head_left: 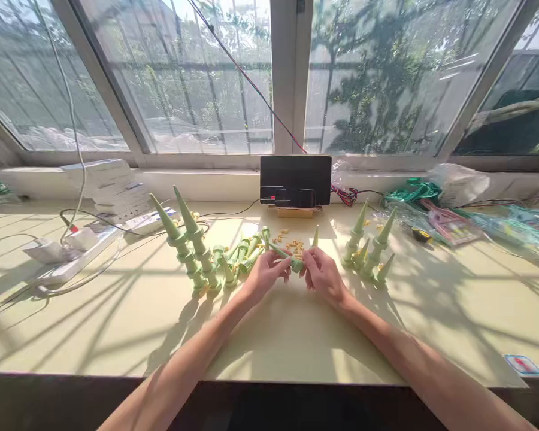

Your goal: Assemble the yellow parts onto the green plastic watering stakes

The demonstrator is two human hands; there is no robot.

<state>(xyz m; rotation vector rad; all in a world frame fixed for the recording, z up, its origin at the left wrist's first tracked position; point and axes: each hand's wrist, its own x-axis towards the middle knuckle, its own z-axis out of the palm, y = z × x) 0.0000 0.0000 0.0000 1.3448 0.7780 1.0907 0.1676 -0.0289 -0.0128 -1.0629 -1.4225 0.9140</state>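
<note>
A light green plastic tower piece, with a long tapering part and a wider collar, is held slantwise above the table between the hands. My left hand is closed around its tapering part. At the collar end, my right hand has its fingers pinched together; what lies between them is too small to make out. Just beyond the hands lie many small yellow pieces. A green cone stands behind my right hand. Left of my left hand rests a pile of loose green tower parts.
Two tall green spired towers stand at left, and more spired towers at right. A dark tablet with a phone before it leans near the window. A power strip, white boxes and plastic bags flank the table.
</note>
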